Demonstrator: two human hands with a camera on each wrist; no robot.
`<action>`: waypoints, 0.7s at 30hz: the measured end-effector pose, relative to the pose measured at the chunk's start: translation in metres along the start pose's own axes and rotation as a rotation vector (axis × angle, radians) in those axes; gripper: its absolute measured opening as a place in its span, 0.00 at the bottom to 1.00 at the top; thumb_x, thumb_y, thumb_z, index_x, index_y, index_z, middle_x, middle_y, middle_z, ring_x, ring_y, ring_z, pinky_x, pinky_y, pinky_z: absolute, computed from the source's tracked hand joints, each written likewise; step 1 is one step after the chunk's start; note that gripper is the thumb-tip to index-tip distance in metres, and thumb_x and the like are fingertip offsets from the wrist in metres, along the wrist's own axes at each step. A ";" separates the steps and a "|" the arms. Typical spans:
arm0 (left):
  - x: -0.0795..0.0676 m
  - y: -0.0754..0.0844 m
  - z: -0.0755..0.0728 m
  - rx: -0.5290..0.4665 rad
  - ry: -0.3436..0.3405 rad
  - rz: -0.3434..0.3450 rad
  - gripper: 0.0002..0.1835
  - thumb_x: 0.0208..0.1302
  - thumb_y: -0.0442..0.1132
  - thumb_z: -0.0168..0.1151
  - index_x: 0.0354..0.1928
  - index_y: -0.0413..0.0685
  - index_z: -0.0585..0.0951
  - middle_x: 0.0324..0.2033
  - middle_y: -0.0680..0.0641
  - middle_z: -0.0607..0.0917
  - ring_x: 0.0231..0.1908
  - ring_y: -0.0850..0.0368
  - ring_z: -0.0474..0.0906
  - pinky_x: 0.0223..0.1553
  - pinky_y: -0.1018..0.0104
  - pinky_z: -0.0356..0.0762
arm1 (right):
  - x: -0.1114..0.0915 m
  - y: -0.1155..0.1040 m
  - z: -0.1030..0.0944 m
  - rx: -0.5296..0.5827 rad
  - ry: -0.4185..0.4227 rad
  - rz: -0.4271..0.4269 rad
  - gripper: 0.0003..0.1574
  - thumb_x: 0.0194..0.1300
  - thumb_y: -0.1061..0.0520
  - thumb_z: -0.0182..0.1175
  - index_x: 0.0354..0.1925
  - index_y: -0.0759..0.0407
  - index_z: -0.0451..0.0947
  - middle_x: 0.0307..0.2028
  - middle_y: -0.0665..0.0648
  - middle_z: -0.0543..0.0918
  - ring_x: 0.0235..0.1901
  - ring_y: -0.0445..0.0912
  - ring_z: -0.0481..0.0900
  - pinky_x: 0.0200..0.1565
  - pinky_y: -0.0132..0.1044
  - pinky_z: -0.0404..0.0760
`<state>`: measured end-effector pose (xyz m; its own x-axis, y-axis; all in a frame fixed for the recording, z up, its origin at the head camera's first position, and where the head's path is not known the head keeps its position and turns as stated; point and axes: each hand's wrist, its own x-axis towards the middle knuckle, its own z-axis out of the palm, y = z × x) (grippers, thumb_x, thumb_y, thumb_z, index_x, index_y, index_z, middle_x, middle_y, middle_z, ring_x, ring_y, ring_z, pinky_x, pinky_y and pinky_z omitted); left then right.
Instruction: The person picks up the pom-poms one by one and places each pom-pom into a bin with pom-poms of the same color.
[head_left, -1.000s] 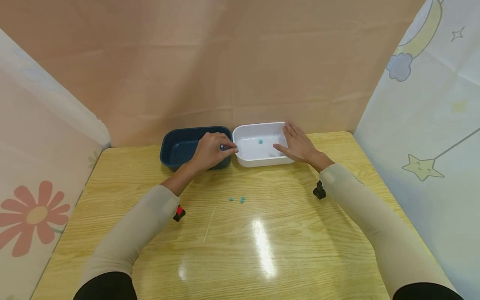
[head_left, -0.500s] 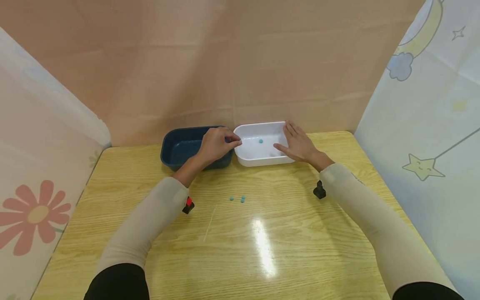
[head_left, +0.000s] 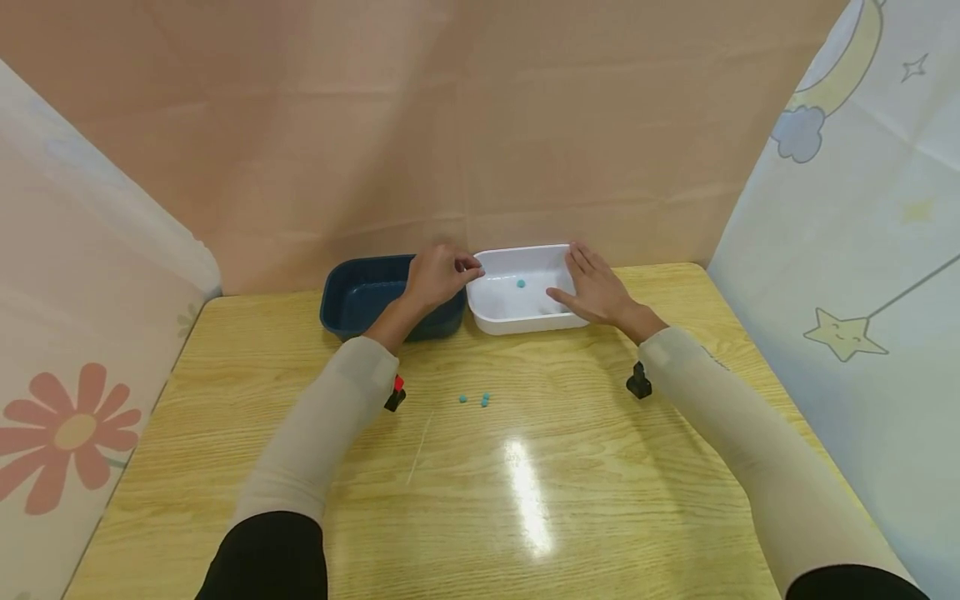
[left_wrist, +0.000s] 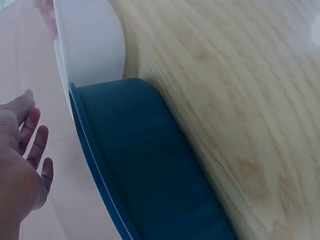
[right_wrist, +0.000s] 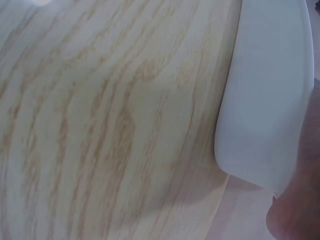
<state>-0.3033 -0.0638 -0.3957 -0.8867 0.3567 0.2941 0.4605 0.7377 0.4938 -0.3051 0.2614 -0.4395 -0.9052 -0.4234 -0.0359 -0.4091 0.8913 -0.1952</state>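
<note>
In the head view, my left hand (head_left: 437, 277) is over the right end of a dark blue bin (head_left: 367, 296), its fingertips at the left rim of a white bin (head_left: 517, 325). Thumb and forefinger pinch together at a pale blue speck, seemingly a small blue bead; the left wrist view hides it, showing the hand (left_wrist: 22, 155) above the rims. One small blue bead (head_left: 521, 283) lies inside the white bin. My right hand (head_left: 596, 287) rests with straight, spread fingers on the white bin's right end. In the right wrist view only part of that hand (right_wrist: 300, 205) shows.
Three small blue beads (head_left: 485, 400) lie on the wooden table (head_left: 480, 492) in front of the bins. The bins stand side by side against a tan backdrop (head_left: 465, 125) at the far edge. Printed cloth hangs on both sides.
My left hand has moved away from me and slightly right, along the left rim of the white bin. The right hand, both bins and the beads on the table stay put.
</note>
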 end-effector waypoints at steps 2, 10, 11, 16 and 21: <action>0.004 0.000 0.002 0.005 0.006 -0.009 0.10 0.69 0.47 0.74 0.46 0.52 0.95 0.38 0.52 0.93 0.38 0.55 0.84 0.32 0.62 0.77 | 0.000 0.000 0.000 0.002 -0.003 0.004 0.60 0.81 0.30 0.43 0.82 0.75 0.37 0.84 0.69 0.34 0.84 0.61 0.31 0.82 0.54 0.35; 0.016 0.002 0.009 0.046 -0.008 -0.057 0.09 0.70 0.47 0.72 0.46 0.53 0.95 0.40 0.53 0.93 0.40 0.55 0.85 0.39 0.58 0.80 | -0.002 0.000 -0.002 0.005 0.004 0.015 0.59 0.82 0.31 0.44 0.82 0.74 0.38 0.84 0.68 0.34 0.84 0.60 0.32 0.83 0.53 0.36; 0.017 0.003 0.010 0.055 -0.011 -0.065 0.09 0.70 0.47 0.72 0.46 0.54 0.95 0.41 0.53 0.93 0.40 0.55 0.85 0.39 0.58 0.81 | -0.003 -0.001 -0.002 0.008 0.002 0.014 0.59 0.82 0.31 0.44 0.82 0.75 0.38 0.84 0.69 0.34 0.84 0.60 0.32 0.83 0.54 0.36; 0.023 0.003 0.013 0.117 -0.030 -0.093 0.10 0.70 0.48 0.72 0.46 0.55 0.95 0.40 0.55 0.93 0.41 0.54 0.84 0.41 0.58 0.80 | -0.003 -0.002 -0.002 0.016 0.006 0.012 0.59 0.82 0.32 0.44 0.82 0.75 0.37 0.84 0.69 0.34 0.84 0.61 0.32 0.82 0.54 0.35; 0.026 0.004 0.019 0.155 -0.031 -0.101 0.10 0.70 0.49 0.73 0.45 0.55 0.95 0.40 0.55 0.93 0.42 0.54 0.83 0.43 0.58 0.80 | -0.003 -0.003 -0.001 0.005 0.018 0.018 0.59 0.81 0.33 0.46 0.82 0.75 0.38 0.84 0.69 0.35 0.84 0.61 0.33 0.82 0.54 0.36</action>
<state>-0.3258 -0.0410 -0.4012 -0.9301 0.2919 0.2230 0.3593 0.8491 0.3872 -0.3013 0.2605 -0.4378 -0.9145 -0.4040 -0.0224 -0.3919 0.8982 -0.1991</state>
